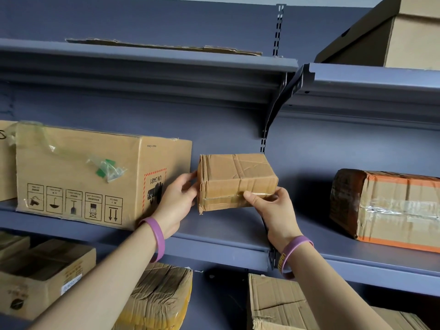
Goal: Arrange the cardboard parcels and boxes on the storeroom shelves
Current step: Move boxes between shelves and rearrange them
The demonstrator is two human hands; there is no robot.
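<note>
On the middle shelf (pixel 221 236), I see the left hand (pixel 177 198) curled against the left end of a small parcel (pixel 238 179), fingertips on its ragged end face. The right hand (pixel 269 206) grips the parcel's near right corner, thumb pressed flat across the front face and fingers tucked underneath. Each wrist carries a purple wristband (pixel 157 236).

The small parcel is plain brown cardboard, creased and dented, wound with clear tape, and frayed along its left edge. It sits between the two hands toward the back of the shelf, just in front of the slotted upright (pixel 263 144). I cannot tell whether its base rests on the shelf or hangs just above it.

Just left of it stands a large carton (pixel 95 177) printed upside down with handling symbols and "UN 3481", with loose tape and green scraps stuck to its front. Well to the right lies a taped parcel (pixel 385 208) edged in orange.

On the upper shelf (pixel 166 60) lies a flat cardboard sheet (pixel 164 46), and at far right stands a big box (pixel 404 39).

Below, at near left, an open box (pixel 47 282) shows flat brown pieces inside that I cannot make out. Beside it lies a wrinkled parcel (pixel 157 298) with yellow tape, and further right a torn box (pixel 281 303) whose contents are hidden.
</note>
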